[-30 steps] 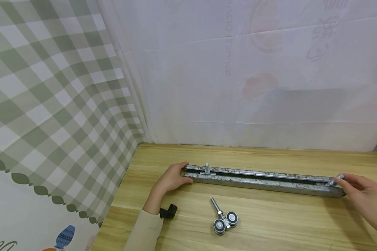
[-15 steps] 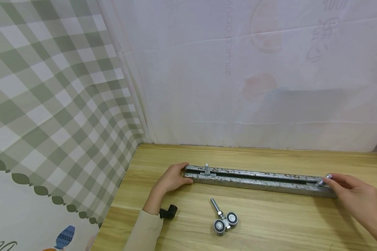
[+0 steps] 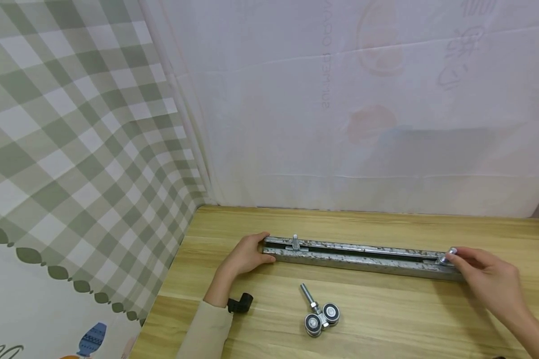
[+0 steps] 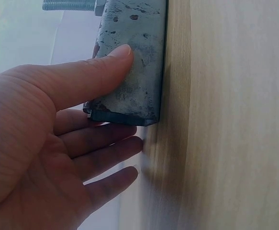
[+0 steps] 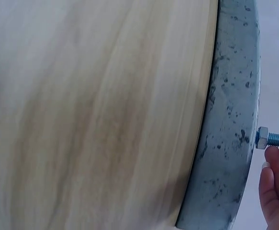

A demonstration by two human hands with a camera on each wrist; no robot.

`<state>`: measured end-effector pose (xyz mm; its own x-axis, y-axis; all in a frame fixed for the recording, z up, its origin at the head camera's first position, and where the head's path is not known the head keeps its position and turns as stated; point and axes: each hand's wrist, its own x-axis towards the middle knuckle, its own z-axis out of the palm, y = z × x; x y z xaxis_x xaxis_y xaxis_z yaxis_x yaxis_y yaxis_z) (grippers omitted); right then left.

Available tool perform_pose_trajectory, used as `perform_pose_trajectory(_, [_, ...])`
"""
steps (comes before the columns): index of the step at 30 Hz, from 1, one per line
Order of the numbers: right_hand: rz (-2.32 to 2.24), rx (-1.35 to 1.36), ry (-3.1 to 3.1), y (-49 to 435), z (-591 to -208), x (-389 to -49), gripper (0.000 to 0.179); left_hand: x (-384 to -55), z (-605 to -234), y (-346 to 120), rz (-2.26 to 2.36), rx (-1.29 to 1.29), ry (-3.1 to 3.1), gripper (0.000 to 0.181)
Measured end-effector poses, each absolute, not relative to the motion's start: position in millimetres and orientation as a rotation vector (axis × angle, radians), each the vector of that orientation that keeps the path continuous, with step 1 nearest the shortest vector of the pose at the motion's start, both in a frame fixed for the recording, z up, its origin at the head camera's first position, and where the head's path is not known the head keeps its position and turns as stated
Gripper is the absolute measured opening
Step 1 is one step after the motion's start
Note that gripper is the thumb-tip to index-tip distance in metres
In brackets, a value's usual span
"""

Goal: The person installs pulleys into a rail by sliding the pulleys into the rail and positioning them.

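A speckled grey metal rail [image 3: 364, 259] with a slot along its top lies across the wooden table. My left hand [image 3: 247, 255] holds its left end, the thumb on the near face in the left wrist view and the fingers [image 4: 106, 143] behind the end. Just inside that end, a trolley bolt [image 3: 295, 243] stands up from the slot. Toward the other end, my right hand [image 3: 491, 274] pinches a second trolley bolt [image 3: 446, 256] by its tip; a hex nut [image 5: 262, 138] shows at its base. That hand hides the rail's right end in the head view.
A loose roller trolley [image 3: 322, 316] with wheels and a threaded bolt lies on the table [image 3: 386, 324] in front of the rail. A black angled piece [image 3: 241, 302] shows at the left wrist. A white cloth [image 3: 296, 124] hangs behind; a checked cloth [image 3: 94, 149] hangs at left.
My right hand has moved left along the rail, taking the pinched trolley bolt along the slot. The left hand, rail and loose trolley have stayed in place.
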<state>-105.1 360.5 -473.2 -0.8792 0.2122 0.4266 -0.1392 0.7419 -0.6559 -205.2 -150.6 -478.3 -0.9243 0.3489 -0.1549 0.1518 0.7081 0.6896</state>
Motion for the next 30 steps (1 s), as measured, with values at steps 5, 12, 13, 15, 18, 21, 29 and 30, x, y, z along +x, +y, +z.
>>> perform_pose_trajectory(5, [1.000,-0.040,-2.462,355.4,-473.7,-105.4,0.022,-205.3,-479.1,-150.8,1.030,0.396,2.640,0.076])
perform_pose_trajectory(12, [1.008,-0.022,-2.456,348.9,-471.8,-106.5,0.021,-205.6,-479.8,-151.2,1.027,0.401,2.645,0.076])
perform_pose_trajectory(13, [1.007,-0.019,-2.453,347.7,-471.8,-106.9,0.020,-205.6,-479.8,-151.3,1.027,0.401,2.646,0.076])
perform_pose_trajectory(15, [1.012,-0.012,-2.452,345.2,-471.8,-107.9,0.020,-205.6,-479.7,-151.4,1.026,0.401,2.648,0.076])
perform_pose_trajectory(18, [1.022,-0.011,-2.459,340.9,-471.3,-108.8,0.020,-205.6,-479.5,-151.7,1.025,0.400,2.649,0.076])
perform_pose_trajectory(21, [1.031,-0.012,-2.468,336.9,-470.9,-109.2,0.020,-205.7,-479.4,-151.9,1.027,0.398,2.643,0.076])
perform_pose_trajectory(29, [1.022,0.036,-2.468,326.5,-471.8,-111.6,0.018,-206.2,-479.9,-151.9,1.026,0.406,2.638,0.077])
perform_pose_trajectory(30, [1.022,0.044,-2.466,325.2,-471.9,-111.8,0.017,-206.2,-479.9,-151.8,1.025,0.406,2.638,0.077])
